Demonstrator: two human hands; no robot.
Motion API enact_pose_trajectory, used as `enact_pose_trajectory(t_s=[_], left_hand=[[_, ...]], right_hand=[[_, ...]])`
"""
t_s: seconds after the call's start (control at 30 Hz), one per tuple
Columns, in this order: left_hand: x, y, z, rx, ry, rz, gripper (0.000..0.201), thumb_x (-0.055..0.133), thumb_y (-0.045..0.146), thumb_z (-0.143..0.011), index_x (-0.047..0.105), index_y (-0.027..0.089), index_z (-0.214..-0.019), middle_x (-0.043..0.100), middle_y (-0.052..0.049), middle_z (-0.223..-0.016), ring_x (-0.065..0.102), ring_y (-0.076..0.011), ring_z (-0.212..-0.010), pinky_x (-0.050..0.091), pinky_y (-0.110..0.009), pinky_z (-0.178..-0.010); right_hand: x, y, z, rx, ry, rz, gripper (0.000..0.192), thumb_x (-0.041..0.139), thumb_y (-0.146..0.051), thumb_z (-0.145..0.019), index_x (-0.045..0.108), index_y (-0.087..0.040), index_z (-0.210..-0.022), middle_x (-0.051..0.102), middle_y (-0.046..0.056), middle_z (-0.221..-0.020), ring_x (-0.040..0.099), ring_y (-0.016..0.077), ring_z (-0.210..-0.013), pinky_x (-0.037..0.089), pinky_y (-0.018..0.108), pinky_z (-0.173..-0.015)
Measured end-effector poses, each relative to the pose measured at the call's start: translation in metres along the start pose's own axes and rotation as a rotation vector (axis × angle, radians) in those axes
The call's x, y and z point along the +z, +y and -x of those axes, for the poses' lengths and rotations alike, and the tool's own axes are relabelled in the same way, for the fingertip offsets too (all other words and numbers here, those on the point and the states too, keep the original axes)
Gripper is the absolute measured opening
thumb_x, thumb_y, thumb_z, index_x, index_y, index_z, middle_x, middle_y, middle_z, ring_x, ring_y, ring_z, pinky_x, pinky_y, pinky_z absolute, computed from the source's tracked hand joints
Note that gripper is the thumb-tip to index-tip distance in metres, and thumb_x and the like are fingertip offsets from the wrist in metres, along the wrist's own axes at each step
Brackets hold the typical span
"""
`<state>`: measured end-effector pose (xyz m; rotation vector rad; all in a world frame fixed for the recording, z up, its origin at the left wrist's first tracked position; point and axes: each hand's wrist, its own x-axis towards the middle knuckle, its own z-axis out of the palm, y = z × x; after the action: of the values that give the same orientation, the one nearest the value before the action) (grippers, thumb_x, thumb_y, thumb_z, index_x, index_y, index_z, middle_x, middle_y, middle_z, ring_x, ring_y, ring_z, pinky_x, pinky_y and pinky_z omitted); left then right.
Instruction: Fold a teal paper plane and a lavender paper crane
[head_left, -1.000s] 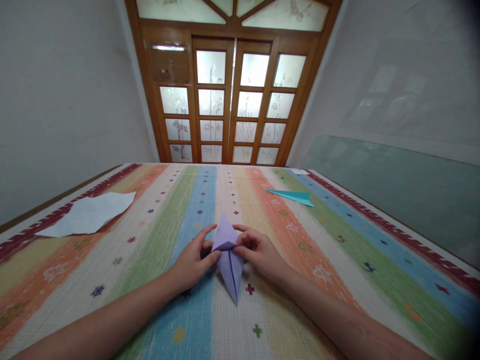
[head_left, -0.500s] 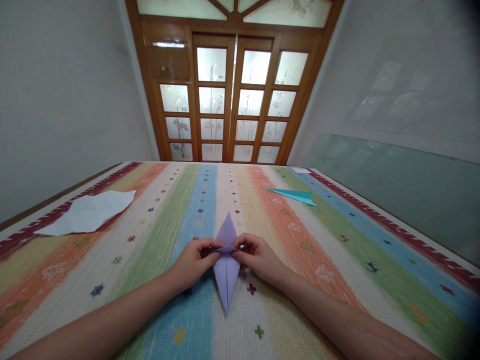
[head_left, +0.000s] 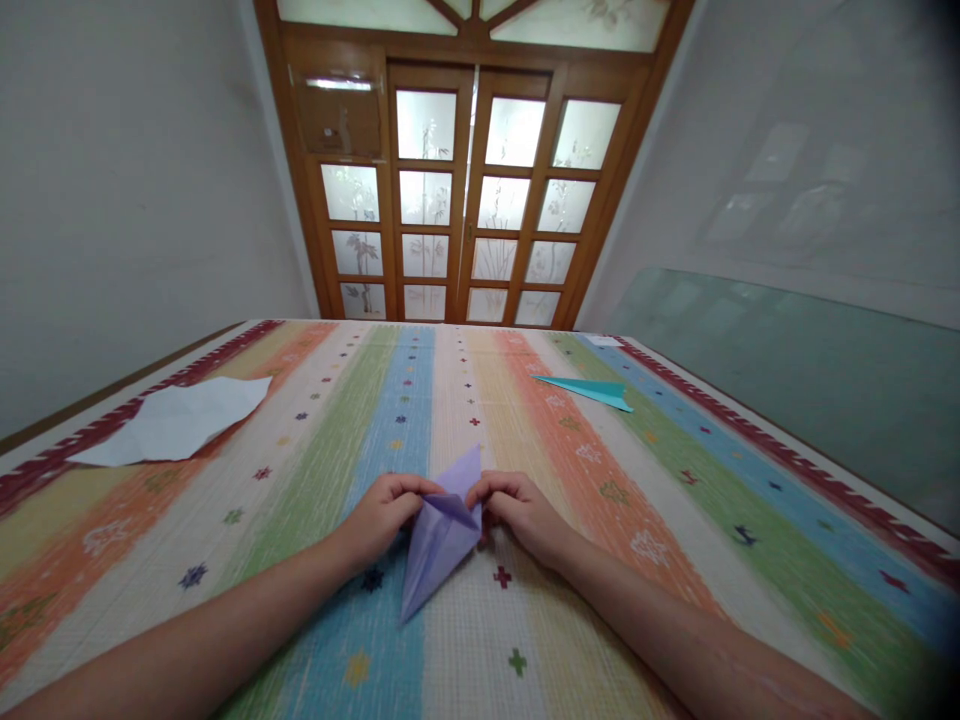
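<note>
- Left hand (head_left: 386,512) and right hand (head_left: 517,508) both pinch the purple paper (head_left: 439,535) at its middle, on the striped mat (head_left: 675,500).
- White sheet (head_left: 176,425) lies far left.
- Teal paper (head_left: 592,390) lies far right, well apart.

Matt lilac paper model (head_left: 439,535) with crisp creases, coarse woven striped mat (head_left: 675,480), matt white creased paper sheet (head_left: 176,425), smooth teal paper plane (head_left: 592,390), glossy varnished wooden door (head_left: 465,190) with frosted glass panes
</note>
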<state>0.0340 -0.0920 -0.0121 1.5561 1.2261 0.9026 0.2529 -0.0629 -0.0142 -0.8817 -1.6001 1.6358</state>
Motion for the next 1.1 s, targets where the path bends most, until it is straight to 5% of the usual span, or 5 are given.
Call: enact_pose_trajectory(t_s=[0.23,0.43,0.6,0.77,1.1], left_hand=[[-0.0012,0.0007,-0.0004,0.023,-0.059,0.095,0.03,0.061,0.037,-0.082,0.075,0.018,-0.102,0.074,-0.007,-0.092,0.065,-0.0187,-0.077,0.049,-0.027,-0.065],[0.0005,-0.0033,-0.0026,-0.036,-0.078,0.211,0.047,0.067,0.037,-0.081,0.065,0.013,-0.121,0.072,-0.009,-0.094,0.061,-0.0139,-0.064,0.044,-0.024,-0.058],[0.0047,-0.002,-0.0023,0.028,-0.061,0.263,0.036,0.069,0.031,-0.078,0.069,0.015,-0.111,0.071,-0.008,-0.098,0.063,-0.0151,-0.074,0.047,-0.025,-0.066],[0.0071,-0.0009,-0.0016,-0.042,-0.009,0.221,0.021,0.064,0.028,-0.076,0.074,0.015,-0.09,0.068,-0.003,-0.074,0.059,-0.0136,-0.062,0.046,-0.024,-0.058],[0.0068,0.0003,-0.0013,-0.123,-0.049,0.376,0.027,0.064,0.037,-0.075,0.069,0.014,-0.088,0.062,-0.001,-0.066,0.058,-0.0138,-0.054,0.051,-0.028,-0.056]], right_hand=[[-0.0001,-0.0037,0.0009,-0.049,-0.024,0.08,0.03,0.061,-0.044,-0.086,0.067,-0.017,-0.075,0.058,-0.002,-0.06,0.056,0.0115,-0.051,0.045,0.024,-0.052],[0.002,-0.0005,-0.0007,-0.023,-0.135,-0.067,0.043,0.076,-0.04,-0.077,0.06,-0.018,-0.111,0.066,0.002,-0.091,0.061,0.0105,-0.055,0.052,0.024,-0.048],[0.0072,0.0004,-0.0014,0.028,-0.048,-0.063,0.032,0.073,-0.034,-0.075,0.06,-0.016,-0.099,0.065,-0.001,-0.073,0.057,0.008,-0.041,0.045,0.019,-0.039],[0.0065,0.0013,-0.0007,0.059,-0.01,-0.026,0.02,0.064,-0.025,-0.073,0.065,-0.015,-0.091,0.063,-0.003,-0.058,0.058,0.0104,-0.04,0.041,0.018,-0.037],[0.0067,0.0013,0.0007,0.011,0.031,0.067,0.017,0.058,-0.023,-0.074,0.068,-0.014,-0.083,0.063,-0.002,-0.061,0.059,0.0101,-0.042,0.044,0.019,-0.04]])
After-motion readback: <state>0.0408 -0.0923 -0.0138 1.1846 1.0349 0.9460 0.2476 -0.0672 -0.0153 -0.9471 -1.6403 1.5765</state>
